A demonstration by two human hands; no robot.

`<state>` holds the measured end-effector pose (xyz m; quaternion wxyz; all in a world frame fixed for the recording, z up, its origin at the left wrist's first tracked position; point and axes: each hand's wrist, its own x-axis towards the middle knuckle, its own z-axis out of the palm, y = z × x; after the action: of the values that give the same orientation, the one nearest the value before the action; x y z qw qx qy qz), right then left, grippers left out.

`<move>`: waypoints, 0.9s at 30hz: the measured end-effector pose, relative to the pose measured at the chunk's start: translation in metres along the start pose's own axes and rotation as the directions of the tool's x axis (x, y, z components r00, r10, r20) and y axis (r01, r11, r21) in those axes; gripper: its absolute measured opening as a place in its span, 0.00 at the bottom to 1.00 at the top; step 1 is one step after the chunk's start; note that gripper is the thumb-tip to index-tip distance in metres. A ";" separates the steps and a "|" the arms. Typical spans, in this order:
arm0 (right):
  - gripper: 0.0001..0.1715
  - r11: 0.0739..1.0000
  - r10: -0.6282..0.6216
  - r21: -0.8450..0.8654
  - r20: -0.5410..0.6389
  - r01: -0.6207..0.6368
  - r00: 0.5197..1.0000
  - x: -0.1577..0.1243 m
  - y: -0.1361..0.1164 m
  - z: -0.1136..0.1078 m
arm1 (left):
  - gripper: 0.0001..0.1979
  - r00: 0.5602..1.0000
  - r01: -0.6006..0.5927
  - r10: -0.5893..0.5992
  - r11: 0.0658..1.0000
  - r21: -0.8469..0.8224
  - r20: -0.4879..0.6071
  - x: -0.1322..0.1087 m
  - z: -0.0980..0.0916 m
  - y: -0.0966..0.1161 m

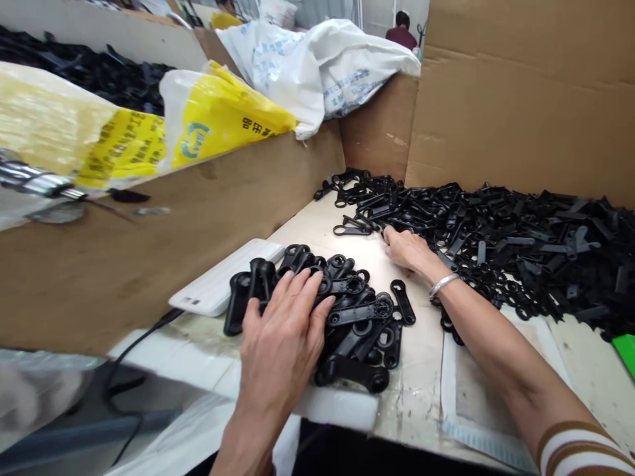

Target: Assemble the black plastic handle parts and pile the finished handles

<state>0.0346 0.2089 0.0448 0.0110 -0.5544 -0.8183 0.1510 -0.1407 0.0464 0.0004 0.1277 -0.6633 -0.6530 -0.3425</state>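
Two hands at work among black plastic parts on a bench (417,350).
The left hand (282,324) lies palm down on the near pile (354,314) of black parts, its fingers slightly spread. Beyond that pile and to its right, the right hand (404,248) reaches to the edge of a large heap (520,231) of black parts; its fingertips are partly hidden, so I cannot tell whether it pinches one. A white box (223,281) with a cord lies just left of the near pile.
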 end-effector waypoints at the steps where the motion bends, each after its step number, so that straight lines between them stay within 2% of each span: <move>1: 0.21 0.999 0.015 0.029 -0.011 -0.014 1.000 -0.002 0.007 -0.004 | 0.18 1.000 -0.008 0.008 1.000 -0.004 0.003 0.000 -0.001 0.002; 5: 0.12 0.982 0.050 0.180 0.002 -0.049 0.999 -0.013 0.046 -0.024 | 0.17 1.000 -0.015 0.015 1.000 -0.008 0.001 0.003 -0.007 0.012; 8: 0.15 0.955 0.062 0.288 0.013 -0.063 0.998 -0.032 0.075 -0.040 | 0.15 0.998 -0.049 0.049 0.999 0.006 -0.031 0.004 -0.012 0.021; 11: 0.17 0.925 0.060 0.375 0.015 -0.061 0.998 -0.060 0.100 -0.053 | 0.14 0.988 -0.127 0.127 0.992 0.004 -0.085 0.003 -0.016 0.035; 14: 0.14 0.854 0.064 0.518 -0.005 -0.052 0.998 -0.088 0.122 -0.061 | 0.13 0.960 -0.259 0.253 0.965 -0.039 -0.117 -0.001 -0.014 0.053; 17: 0.13 0.772 0.091 0.631 0.011 -0.078 0.996 -0.107 0.142 -0.058 | 0.12 0.919 -0.389 0.378 0.917 -0.093 -0.115 -0.009 -0.006 0.075; 19: 0.18 0.750 0.125 0.653 0.022 -0.109 0.992 -0.115 0.152 -0.052 | 0.11 0.898 -0.440 0.431 0.890 -0.120 -0.089 -0.015 0.001 0.088; 22: 0.24 0.695 0.164 0.713 -0.029 -0.095 0.986 -0.126 0.162 -0.043 | 0.11 0.879 -0.475 0.475 0.863 -0.171 -0.046 -0.023 0.006 0.102; 25: 0.25 0.645 0.153 0.763 -0.081 -0.037 0.985 -0.144 0.167 -0.039 | 0.11 0.872 -0.484 0.487 0.842 -0.239 -0.051 -0.026 0.006 0.110; 27: 0.24 0.649 0.133 0.760 -0.092 -0.017 0.987 -0.159 0.166 -0.038 | 0.10 0.883 -0.464 0.462 0.841 -0.277 -0.078 -0.026 0.004 0.116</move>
<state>0.2531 0.1295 0.0615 0.2919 -0.5417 -0.6543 0.4395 -0.0269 0.0157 0.0137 0.1114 -0.8112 -0.4159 -0.3957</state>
